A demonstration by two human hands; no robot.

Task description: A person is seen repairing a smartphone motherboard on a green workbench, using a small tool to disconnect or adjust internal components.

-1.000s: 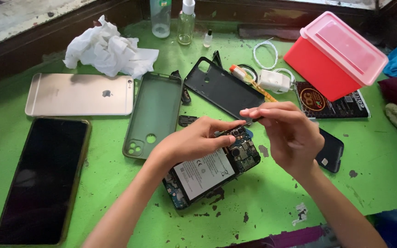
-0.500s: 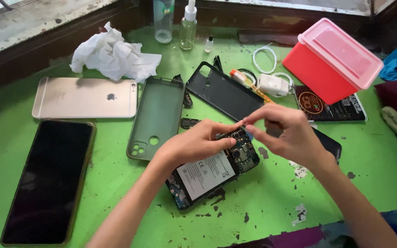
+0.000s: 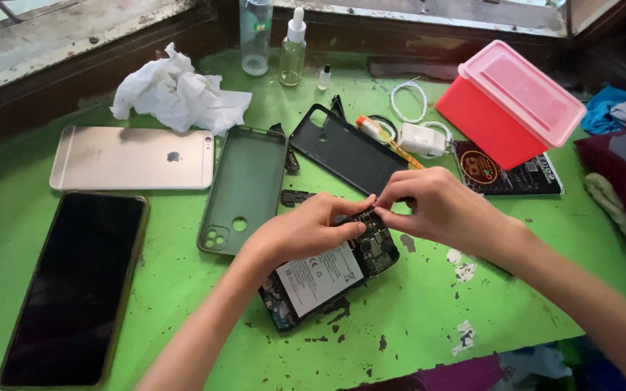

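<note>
Under both hands, on the worn green-painted table [image 3: 429, 318], lies an opened dark smartphone with its back removed, white-labelled battery exposed [image 3: 327, 279]. It sits tilted, camera end toward the fingers. Left hand [image 3: 306, 232] rests on the phone's upper end, fingers curled, thumb and forefinger pinched nearly closed at the circuit board; whether anything small is gripped there cannot be told. Right hand [image 3: 436, 206] meets it from the other side, fingertips pressed together against the same spot, touching the left fingertips; any held part is hidden.

Just left of the left hand: a dark green soft phone case [image 3: 244, 188], inside up. Beyond the fingertips: a black plastic phone back cover [image 3: 345, 148]. Further left: a gold-backed smartphone lying face down [image 3: 132, 158], and nearer, a large black-screened phone with gold rim [image 3: 74, 282].

Beyond the right hand: a white charger block with coiled cable [image 3: 418, 137], a red plastic box with pink lid [image 3: 508, 105]. Far side: crumpled white tissue [image 3: 175, 98], a clear dropper bottle [image 3: 293, 52].
</note>
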